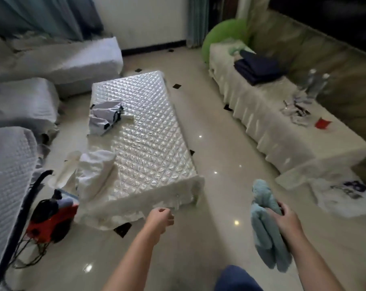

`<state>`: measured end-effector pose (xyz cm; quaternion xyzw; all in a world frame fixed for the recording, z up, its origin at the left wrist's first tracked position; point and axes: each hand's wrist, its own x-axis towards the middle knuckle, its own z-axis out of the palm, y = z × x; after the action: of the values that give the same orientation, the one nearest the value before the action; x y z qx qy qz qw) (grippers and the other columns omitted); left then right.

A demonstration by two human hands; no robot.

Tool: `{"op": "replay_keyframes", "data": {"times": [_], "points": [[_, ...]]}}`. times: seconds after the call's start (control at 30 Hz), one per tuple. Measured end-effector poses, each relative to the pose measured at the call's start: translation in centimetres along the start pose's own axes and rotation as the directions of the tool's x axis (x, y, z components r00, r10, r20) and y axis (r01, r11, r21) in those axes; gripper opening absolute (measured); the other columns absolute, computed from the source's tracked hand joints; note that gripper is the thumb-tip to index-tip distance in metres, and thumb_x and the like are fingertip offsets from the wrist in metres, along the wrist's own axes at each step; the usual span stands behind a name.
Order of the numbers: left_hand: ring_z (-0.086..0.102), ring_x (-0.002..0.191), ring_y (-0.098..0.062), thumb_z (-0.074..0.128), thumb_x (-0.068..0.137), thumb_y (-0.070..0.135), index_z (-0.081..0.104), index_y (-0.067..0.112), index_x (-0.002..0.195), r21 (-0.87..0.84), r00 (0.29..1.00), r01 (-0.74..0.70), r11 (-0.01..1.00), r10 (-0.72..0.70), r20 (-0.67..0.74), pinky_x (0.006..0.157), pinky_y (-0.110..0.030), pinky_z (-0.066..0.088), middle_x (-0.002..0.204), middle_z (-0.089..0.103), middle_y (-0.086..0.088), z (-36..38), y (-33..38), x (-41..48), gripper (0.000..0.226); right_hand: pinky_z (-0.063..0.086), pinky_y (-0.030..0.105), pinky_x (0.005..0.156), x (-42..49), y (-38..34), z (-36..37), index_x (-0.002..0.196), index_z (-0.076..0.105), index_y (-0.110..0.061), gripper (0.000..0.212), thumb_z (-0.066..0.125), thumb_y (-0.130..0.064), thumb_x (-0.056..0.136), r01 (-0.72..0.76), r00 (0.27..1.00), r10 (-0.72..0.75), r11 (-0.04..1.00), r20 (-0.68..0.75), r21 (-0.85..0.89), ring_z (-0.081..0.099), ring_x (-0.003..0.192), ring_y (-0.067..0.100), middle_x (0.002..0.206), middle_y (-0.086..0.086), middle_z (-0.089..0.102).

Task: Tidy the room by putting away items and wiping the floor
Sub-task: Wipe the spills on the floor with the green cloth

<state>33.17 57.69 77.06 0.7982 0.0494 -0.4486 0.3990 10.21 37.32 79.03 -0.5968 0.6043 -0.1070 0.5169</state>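
Right hand (287, 217) grips blue cloth (262, 229), dangling over floor (219, 156), near right. Left hand (160, 219) loosely curled, empty. Jersey (349, 192) on floor beside right counter (282, 131). Fits wipe step or stowing the cloth; can't settle which.

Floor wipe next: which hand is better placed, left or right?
Right. The right hand grips the blue cloth above bare floor; the left hand is empty, loosely curled, near the covered table. Likely no handover needed.
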Motion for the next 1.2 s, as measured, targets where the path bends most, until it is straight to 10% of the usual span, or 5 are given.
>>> {"op": "replay_keyframes", "data": {"times": [0.57, 0.73, 0.93, 1.2], "points": [[0.059, 0.07, -0.017, 0.038, 0.095, 0.011, 0.054, 0.009, 0.095, 0.316, 0.992, -0.027, 0.948, -0.014, 0.126, 0.059, -0.025, 0.031, 0.085, 0.062, -0.008, 23.3, 14.7, 8.6, 0.016, 0.037, 0.034, 0.076, 13.5, 6.7, -20.3, 0.101, 0.055, -0.01, 0.026, 0.067, -0.022, 0.081, -0.284, 0.911, 0.352, 0.914, -0.218, 0.289, 0.057, 0.089, 0.031, 0.095, 0.018, 0.062], [0.056, 0.067, -0.022, 0.038, 0.092, 0.008, 0.051, 0.012, 0.077, 0.403, 0.992, 0.015, 0.915, -0.066, 0.112, 0.053, -0.024, 0.03, 0.081, 0.06, -0.011, 26.0, 19.2, 15.2, 0.02, 0.037, 0.032, 0.075, 21.3, 1.7, -19.0, 0.111, 0.057, -0.01, 0.034, 0.065, -0.027, 0.083, -0.327, 0.903, 0.38, 0.91, -0.201, 0.255, 0.054, 0.084, 0.027, 0.094, 0.015, 0.06], [0.06, 0.072, -0.02, 0.037, 0.095, 0.011, 0.049, 0.003, 0.104, 0.339, 0.963, 0.141, 0.93, -0.209, 0.172, 0.059, -0.027, 0.035, 0.091, 0.063, -0.012, 28.0, 28.9, 24.3, 0.017, 0.044, 0.038, 0.082, 34.0, -9.0, -16.9, 0.112, 0.056, -0.01, 0.033, 0.064, -0.025, 0.083, -0.336, 0.905, 0.379, 0.916, -0.196, 0.219, 0.057, 0.087, 0.03, 0.096, 0.015, 0.061], [0.058, 0.073, -0.019, 0.033, 0.094, 0.005, 0.05, 0.005, 0.098, 0.3, 0.979, 0.047, 0.953, -0.104, 0.177, 0.055, -0.026, 0.029, 0.091, 0.059, -0.011, 31.0, 46.7, 35.0, 0.018, 0.038, 0.034, 0.084, 50.3, -22.5, -15.2, 0.124, 0.05, -0.014, 0.04, 0.059, -0.025, 0.087, -0.235, 0.959, 0.249, 0.966, -0.134, 0.112, 0.051, 0.094, 0.024, 0.108, 0.011, 0.056]]}}
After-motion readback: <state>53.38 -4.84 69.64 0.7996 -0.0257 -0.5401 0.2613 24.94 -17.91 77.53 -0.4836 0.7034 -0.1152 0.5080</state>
